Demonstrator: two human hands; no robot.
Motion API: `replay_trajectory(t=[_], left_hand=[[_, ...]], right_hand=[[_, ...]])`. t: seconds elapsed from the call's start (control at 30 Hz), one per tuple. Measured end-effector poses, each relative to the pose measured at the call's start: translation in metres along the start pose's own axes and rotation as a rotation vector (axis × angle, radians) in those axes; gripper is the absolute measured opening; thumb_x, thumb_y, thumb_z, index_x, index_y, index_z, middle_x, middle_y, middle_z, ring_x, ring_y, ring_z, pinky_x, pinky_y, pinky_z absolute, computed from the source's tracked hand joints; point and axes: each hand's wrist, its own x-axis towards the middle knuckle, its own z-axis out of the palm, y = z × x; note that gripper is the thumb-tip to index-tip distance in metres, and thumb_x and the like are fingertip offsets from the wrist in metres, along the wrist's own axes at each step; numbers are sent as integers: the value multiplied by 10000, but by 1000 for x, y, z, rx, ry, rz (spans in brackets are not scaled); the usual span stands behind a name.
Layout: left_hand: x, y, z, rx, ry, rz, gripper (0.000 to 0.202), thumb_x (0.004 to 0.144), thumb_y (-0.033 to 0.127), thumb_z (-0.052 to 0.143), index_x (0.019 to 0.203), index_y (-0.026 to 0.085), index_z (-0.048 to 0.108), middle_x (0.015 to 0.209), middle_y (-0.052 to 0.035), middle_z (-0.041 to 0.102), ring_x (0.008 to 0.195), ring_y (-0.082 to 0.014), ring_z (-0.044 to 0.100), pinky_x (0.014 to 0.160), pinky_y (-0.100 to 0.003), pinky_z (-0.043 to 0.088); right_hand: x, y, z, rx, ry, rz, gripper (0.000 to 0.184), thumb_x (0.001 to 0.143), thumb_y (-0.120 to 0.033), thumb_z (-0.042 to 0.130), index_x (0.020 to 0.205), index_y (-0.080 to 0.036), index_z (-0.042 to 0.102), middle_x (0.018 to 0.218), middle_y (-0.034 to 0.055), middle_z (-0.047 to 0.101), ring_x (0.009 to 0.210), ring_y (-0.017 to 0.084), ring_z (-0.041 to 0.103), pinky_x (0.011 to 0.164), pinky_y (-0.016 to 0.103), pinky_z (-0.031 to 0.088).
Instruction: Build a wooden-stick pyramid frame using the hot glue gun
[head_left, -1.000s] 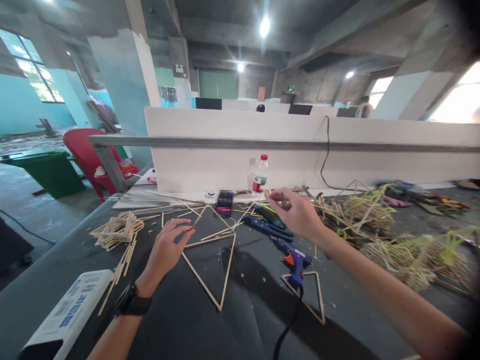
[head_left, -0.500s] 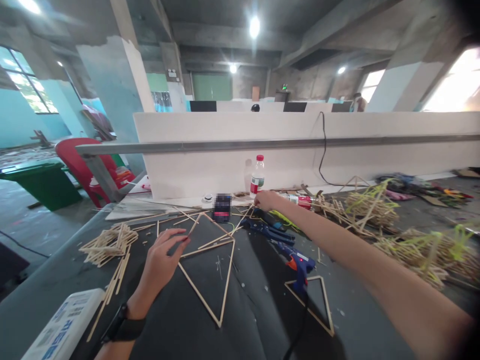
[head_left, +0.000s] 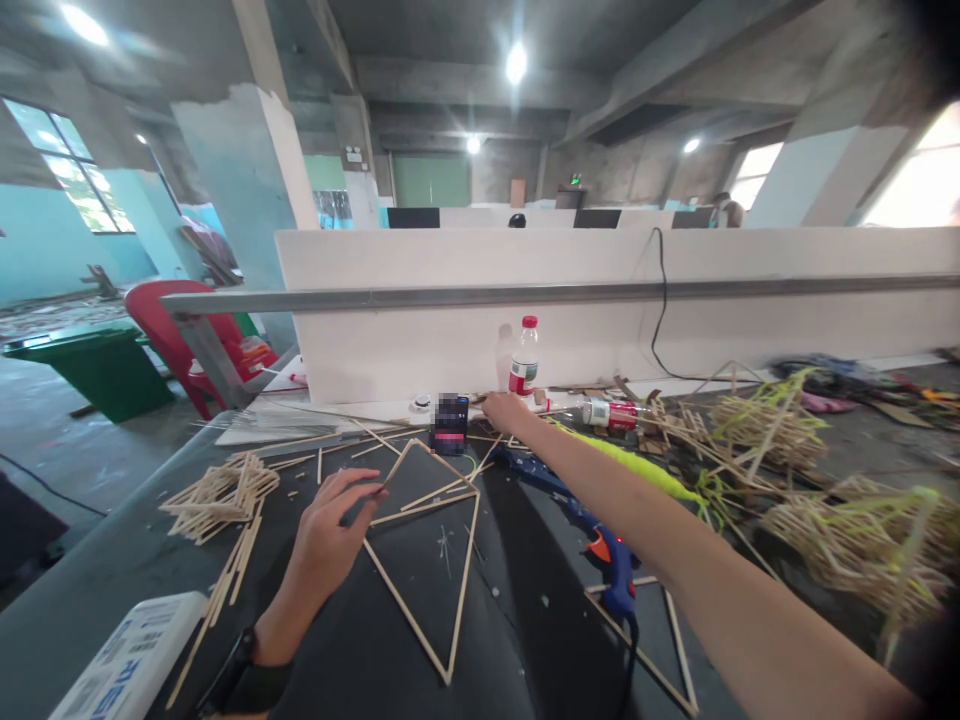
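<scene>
My left hand (head_left: 330, 535) lies with fingers stretched on the upper left corner of a kite-shaped frame of thin wooden sticks (head_left: 459, 590) on the dark table; a black watch is on that wrist. My right arm reaches far across the table. My right hand (head_left: 506, 412) is down among loose sticks at the far edge, between a small dark object (head_left: 450, 425) and an upright plastic bottle with a red cap (head_left: 523, 358). Its fingers point away from me and are hidden.
A blue glue gun (head_left: 611, 580) with a cord lies over a stick triangle (head_left: 671, 645) under my right forearm. Loose sticks (head_left: 217, 490) pile at left, a white box (head_left: 127, 665) at near left, tangled stick structures (head_left: 862, 520) at right. A white partition (head_left: 600, 330) backs the table.
My right hand, which pinched a stick above the table, has stretched forward and left, down to the far edge by the bottle. My left hand has stayed on the frame.
</scene>
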Motion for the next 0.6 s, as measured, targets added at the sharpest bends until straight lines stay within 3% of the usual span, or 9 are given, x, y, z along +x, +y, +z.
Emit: replay_trajectory(t=[0.13, 0.27, 0.33, 0.43, 0.53, 0.6], left_hand=[[1, 2, -1, 5, -4, 0, 133, 927, 305, 604, 947, 245, 720, 1094, -70, 692, 1040, -242, 642, 931, -415, 507], [1, 2, -2, -1, 3, -3, 120, 930, 290, 607, 950, 243, 715, 1092, -69, 688, 1043, -235, 636, 943, -412, 497], [1, 3, -2, -3, 13, -3, 107, 926, 282, 618, 955, 240, 713, 1087, -67, 687, 1037, -229, 635, 948, -409, 491], [1, 4, -1, -5, 15, -3, 100, 922, 282, 628, 956, 237, 711, 1085, -63, 685, 1032, -223, 634, 949, -403, 489], [0, 6, -1, -7, 16, -1, 105, 926, 289, 623, 939, 236, 712, 1076, -57, 687, 1028, -218, 636, 935, -390, 496], [0, 6, -1, -9, 22, 2, 109, 926, 294, 622, 932, 233, 713, 1063, -54, 690, 1018, -215, 639, 925, -381, 500]], right_hand=[[-2, -3, -6, 49, 62, -14, 359, 955, -339, 626, 1264, -158, 589, 1265, 112, 604, 1057, 240, 635, 881, 442, 549], [-7, 11, -35, 161, 249, 88, 316, 978, -351, 584, 1216, -145, 603, 1158, 100, 649, 964, 216, 658, 828, 410, 555], [-11, 21, -57, 230, 398, 160, 330, 1053, -317, 369, 1206, -124, 588, 1056, 141, 691, 916, 232, 666, 792, 386, 524], [-24, 34, -85, 325, 626, 214, 440, 1069, -347, 185, 1300, -130, 490, 1182, 177, 661, 1039, 236, 637, 828, 361, 492], [-42, 43, -99, 648, 880, 128, 404, 1043, -421, 305, 1223, -135, 526, 1081, 150, 697, 937, 204, 667, 758, 319, 511], [-55, 49, -99, 744, 935, 72, 358, 1008, -435, 417, 1140, -143, 577, 998, 125, 716, 863, 198, 675, 732, 316, 510]])
